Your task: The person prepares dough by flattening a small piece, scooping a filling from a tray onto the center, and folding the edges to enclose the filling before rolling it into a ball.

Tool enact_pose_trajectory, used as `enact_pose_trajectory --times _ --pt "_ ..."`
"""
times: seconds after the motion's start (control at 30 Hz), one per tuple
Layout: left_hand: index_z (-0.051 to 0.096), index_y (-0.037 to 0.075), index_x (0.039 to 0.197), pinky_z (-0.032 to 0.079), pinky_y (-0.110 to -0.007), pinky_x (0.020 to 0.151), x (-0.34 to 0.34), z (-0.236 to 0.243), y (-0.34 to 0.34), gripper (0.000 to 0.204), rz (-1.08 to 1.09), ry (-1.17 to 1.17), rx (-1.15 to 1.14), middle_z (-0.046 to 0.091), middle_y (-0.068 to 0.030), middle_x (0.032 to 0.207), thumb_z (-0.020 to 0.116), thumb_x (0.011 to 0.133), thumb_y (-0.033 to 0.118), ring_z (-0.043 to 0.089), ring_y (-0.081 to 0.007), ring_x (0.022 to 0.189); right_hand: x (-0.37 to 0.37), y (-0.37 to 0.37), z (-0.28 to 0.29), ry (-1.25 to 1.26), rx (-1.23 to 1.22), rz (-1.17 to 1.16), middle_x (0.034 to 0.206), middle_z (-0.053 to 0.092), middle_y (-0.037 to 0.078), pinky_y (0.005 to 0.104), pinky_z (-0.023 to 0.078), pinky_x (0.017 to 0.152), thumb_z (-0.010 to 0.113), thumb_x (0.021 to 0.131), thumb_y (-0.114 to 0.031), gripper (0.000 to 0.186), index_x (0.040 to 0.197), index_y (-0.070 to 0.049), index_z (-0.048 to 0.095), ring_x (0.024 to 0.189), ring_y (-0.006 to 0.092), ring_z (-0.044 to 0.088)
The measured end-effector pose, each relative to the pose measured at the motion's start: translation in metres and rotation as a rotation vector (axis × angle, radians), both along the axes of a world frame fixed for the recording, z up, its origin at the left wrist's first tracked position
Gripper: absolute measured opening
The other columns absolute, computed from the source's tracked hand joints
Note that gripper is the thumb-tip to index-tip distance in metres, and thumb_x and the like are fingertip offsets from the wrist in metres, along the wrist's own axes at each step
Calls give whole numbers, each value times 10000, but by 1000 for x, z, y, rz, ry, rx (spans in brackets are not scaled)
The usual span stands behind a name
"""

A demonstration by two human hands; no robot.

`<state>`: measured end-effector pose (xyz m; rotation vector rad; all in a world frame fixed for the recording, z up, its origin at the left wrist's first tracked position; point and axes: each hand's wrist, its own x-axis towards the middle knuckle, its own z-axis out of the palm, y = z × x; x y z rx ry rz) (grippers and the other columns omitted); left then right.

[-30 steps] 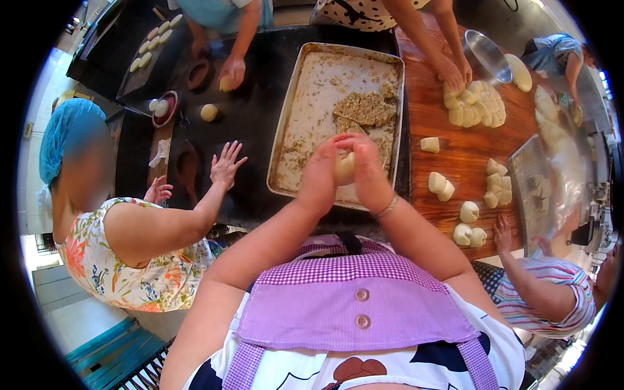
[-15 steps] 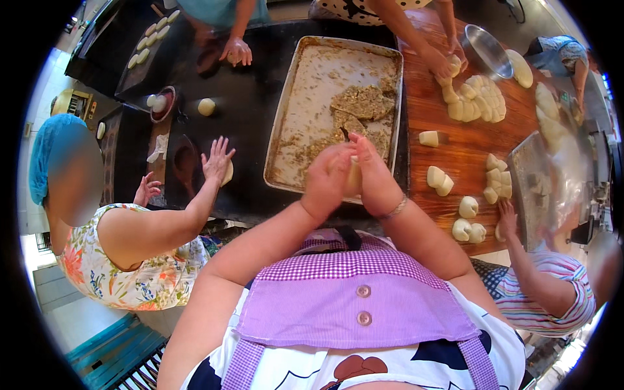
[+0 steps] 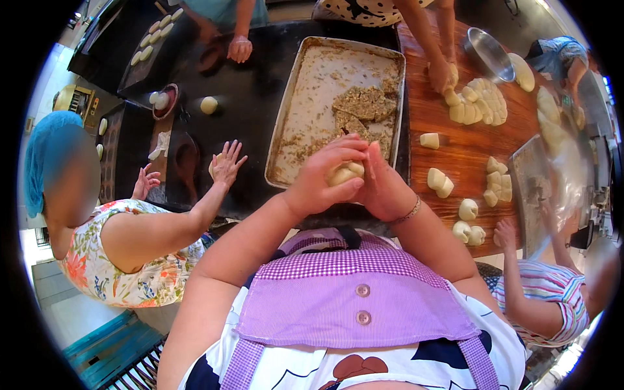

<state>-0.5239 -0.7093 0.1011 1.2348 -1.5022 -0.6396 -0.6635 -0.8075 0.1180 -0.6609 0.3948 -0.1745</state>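
Note:
A pale ball of dough (image 3: 346, 172) is cupped between my two hands, over the near edge of the metal tray (image 3: 309, 91). My left hand (image 3: 315, 179) wraps round it, fingers across the top and thumb in front. My right hand (image 3: 390, 190) presses against its other side with the fingers together, hiding part of it. Inside the tray, beyond my hands, lies a crumbly brown filling (image 3: 364, 103), with a dark handle tip just past my fingers.
Cut dough pieces (image 3: 478, 104) and several smaller lumps sit on the wooden table (image 3: 426, 208) to the right, near a steel bowl (image 3: 489, 55). On the dark table (image 3: 250, 130) at left are a dough ball (image 3: 208, 105) and a wooden spoon (image 3: 187, 162). Co-workers' hands surround both tables.
My left hand has turned and now curls over the dough, which shows more. My right hand has tilted against it. Co-workers' hands have shifted at left, right and the far side.

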Motion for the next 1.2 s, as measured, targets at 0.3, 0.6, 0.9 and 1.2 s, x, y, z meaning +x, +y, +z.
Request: enact_pose_trajectory --times 0.3,0.6,0.9,1.2 --pt "369 42 1413 184 -488 1151 6 -14 3 878 363 -367 189 405 -174 1450 708 796 566 315 -362 1397 9 -13 -10 105 -84 53 1175 582 120 355 594 738 606 939 -412 536 1295 -47 442 969 215 650" --pt "563 32 1219 255 -486 1119 3 -6 -3 488 309 -171 -163 619 -141 1229 666 877 364 520 -338 1248 27 -4 -15 -178 -23 -25 1364 446 115 354 412 1055 484 982 -493 661 1441 -51 312 1264 212 465" --pt "663 16 1007 455 -454 963 9 7 -9 184 284 46 -220 677 -152 1041 575 888 126 643 -326 984 33 0 9 61 135 -56 1368 453 121 401 403 1074 302 957 -671 770 1433 -66 324 1269 237 471" --pt "554 33 1257 328 -467 1083 14 14 0 570 414 -233 -12 465 -207 1394 670 871 437 440 -357 1296 43 8 -1 16 -66 -57 1273 541 111 337 470 992 278 974 -652 746 1391 -46 407 1140 214 574"
